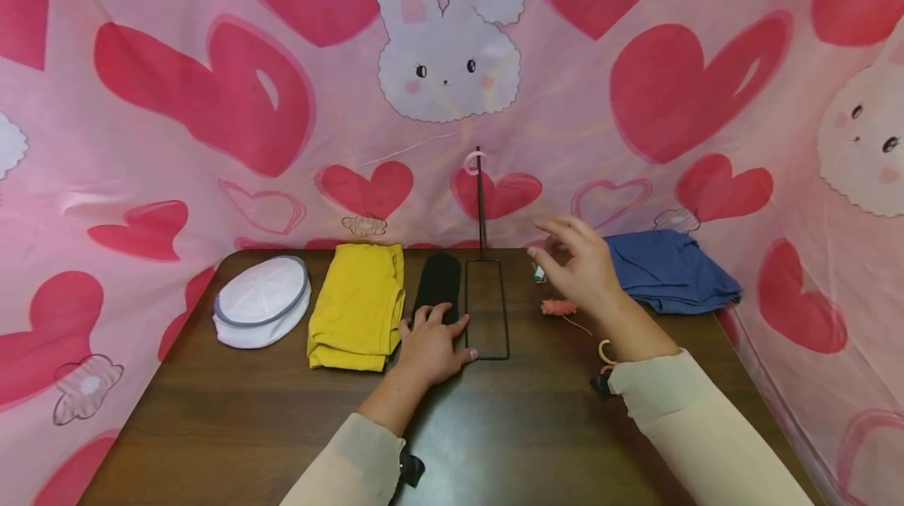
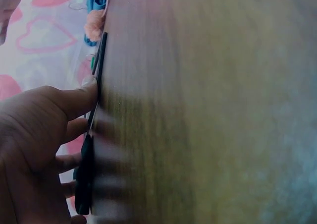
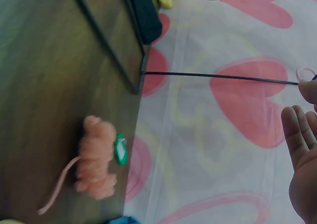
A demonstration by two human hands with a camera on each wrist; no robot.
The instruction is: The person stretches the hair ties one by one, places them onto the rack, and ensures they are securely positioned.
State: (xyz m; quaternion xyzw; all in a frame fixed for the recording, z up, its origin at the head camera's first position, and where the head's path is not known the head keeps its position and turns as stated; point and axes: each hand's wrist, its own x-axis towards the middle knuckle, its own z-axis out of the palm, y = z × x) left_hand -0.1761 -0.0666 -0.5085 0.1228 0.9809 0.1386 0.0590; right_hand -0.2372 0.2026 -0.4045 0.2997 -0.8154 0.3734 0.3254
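Observation:
A black wire stand (image 1: 507, 310) with a rectangular base and a tall upright rod stands at mid-table. Around the rod's upper end is a pink ring (image 1: 467, 163). My left hand (image 1: 429, 345) rests with fingers spread, its thumb on the near left corner of the base and other fingers over a flat black oblong thing (image 1: 439, 278) with a rounded end. Raised right of the rod, my right hand (image 1: 582, 263) has thumb and fingertips apart and nothing between them. Below it lies an orange yarn bundle (image 3: 96, 157) with a loose tail.
Left of the black thing lie folded yellow cloth (image 1: 356, 306) and a round white cap-like item (image 1: 263, 298) with blue-grey trim. Folded blue cloth (image 1: 667, 271) sits at right. A small green-edged item (image 3: 120, 149) lies beside the yarn; a yellow ring (image 1: 603, 349) is near my right wrist.

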